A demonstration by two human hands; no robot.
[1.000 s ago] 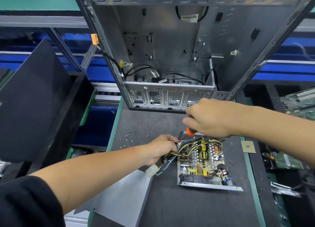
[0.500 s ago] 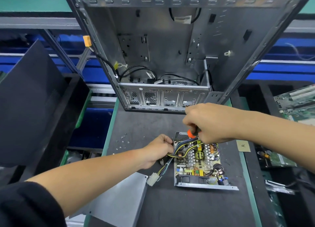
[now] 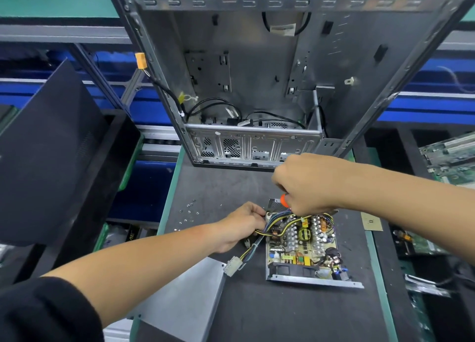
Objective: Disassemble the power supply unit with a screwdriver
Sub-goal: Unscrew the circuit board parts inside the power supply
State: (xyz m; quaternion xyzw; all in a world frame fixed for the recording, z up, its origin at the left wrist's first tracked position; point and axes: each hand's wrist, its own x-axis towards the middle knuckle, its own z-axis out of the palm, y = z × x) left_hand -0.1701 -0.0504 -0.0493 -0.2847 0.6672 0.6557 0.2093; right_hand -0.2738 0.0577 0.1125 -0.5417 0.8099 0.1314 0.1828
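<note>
The PSU (image 3: 303,249) is lying open on the dark, matte mat (image 3: 282,313), near the middle of the bench, its shallow grey sheet-metal tray showing a crowded board: ribbed silver heatsinks, copper-wound coils, small yellow blocks and black cylinders. A bundle of yellow, black and blue wires (image 3: 272,226) is spilling over its left edge and ending in a pale plastic plug (image 3: 232,266).

The left hand (image 3: 243,226) is gripping the wires right at the tray's left wall, fingers curled tight around the bundle. The right hand (image 3: 305,185) is hovering over the far corner of the tray, fingers bunched closed around the screwdriver (image 3: 283,200); only a glossy orange bit of its handle is showing, and the tip is hidden under the hand.

Behind, a bare steel case (image 3: 257,84) is standing open, its punched, ribbed panels dull grey, with thin black cables looping inside. A flat grey cover (image 3: 185,303) is lying at the mat's near left corner, partly overhanging the edge. Tiny shiny screws (image 3: 189,213) are lying scattered on the mat left of the hands. A black textured panel (image 3: 48,151) is leaning at the far left.
</note>
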